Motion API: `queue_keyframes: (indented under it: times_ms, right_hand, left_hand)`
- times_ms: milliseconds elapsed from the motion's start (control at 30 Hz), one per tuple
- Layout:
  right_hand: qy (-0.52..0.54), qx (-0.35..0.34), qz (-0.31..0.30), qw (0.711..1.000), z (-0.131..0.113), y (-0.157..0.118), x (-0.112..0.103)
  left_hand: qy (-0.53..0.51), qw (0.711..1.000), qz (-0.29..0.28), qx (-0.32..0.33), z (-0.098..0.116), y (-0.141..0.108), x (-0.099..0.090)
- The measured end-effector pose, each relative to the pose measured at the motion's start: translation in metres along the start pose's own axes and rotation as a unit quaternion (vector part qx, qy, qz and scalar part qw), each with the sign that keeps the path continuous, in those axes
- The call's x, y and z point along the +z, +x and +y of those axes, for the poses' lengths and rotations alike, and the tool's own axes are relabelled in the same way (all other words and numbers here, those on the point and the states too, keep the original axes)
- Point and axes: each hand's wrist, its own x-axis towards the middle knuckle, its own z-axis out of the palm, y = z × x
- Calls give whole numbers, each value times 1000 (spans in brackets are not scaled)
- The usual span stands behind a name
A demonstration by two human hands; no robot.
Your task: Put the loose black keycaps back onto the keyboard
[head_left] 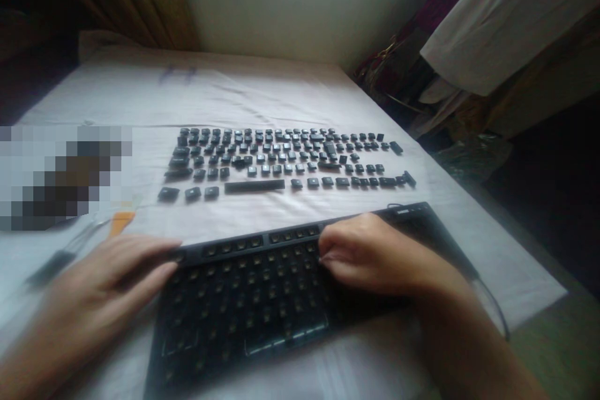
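Note:
A black keyboard [262,300] with its keycaps off lies tilted on the white cloth, its bare key posts showing. At its upper left corner, my left hand [103,281] grips the edge between thumb and fingers. My right hand [360,253] is closed in a pinch over the right-middle part of the keyboard, fingertips down at the key posts. Whatever it may hold is hidden and blurred. Beyond the keyboard, loose black keycaps [276,156] lie in rows in a keyboard layout, with a long spacebar keycap [254,187] in the front row.
An orange-ended item [122,222] and a blurred dark tool [51,267] lie left of the keyboard. A pixelated patch covers the left side. The keyboard's cable [497,309] runs off its right end. Cloths [497,31] hang at the right, past the table's edge.

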Motion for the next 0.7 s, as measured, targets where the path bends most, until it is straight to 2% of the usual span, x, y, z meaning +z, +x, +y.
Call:
queue_keyframes:
  times_ms: [133,300,700]
  right_hand:
    - [-27,-12,1,1000,0,1,4]
    - [-47,-6,2,999,-1,1,5]
    - [-47,-8,-7,999,-1,0,5]
  left_hand:
    - [1,1000,-2,14,1,1,0]
    - [-2,1000,-8,-2,2,1,-2]
    - [0,1000,2,16,2,1,-1]
